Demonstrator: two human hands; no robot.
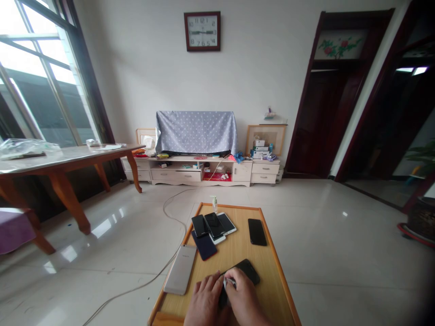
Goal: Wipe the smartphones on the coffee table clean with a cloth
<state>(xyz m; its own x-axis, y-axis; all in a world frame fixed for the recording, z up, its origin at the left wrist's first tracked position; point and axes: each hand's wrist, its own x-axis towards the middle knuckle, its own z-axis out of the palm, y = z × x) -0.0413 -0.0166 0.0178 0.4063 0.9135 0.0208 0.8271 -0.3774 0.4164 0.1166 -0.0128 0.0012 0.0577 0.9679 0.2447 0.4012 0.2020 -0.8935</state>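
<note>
One dark phone (pixel 250 271), lying on the low wooden table (pixel 272 290), beneath your two hands. Your left hand (pixel 205 296): palm down at the dark phone's near left end, fingers bent onto it; whether they clasp its edges, cannot be told. Your right hand (pixel 243 292): thumb and fingers pinching a small white wad (pixel 230 281) just above or against the dark phone. One silver phone (pixel 181 270), lettered back up, left of the dark phone. One navy phone (pixel 204 246) and an overlapping phone cluster (pixel 214 224), beyond and left of it. One pump bottle (pixel 215 205), farther beyond it. One black phone (pixel 257 232), beyond it, slightly right.
</note>
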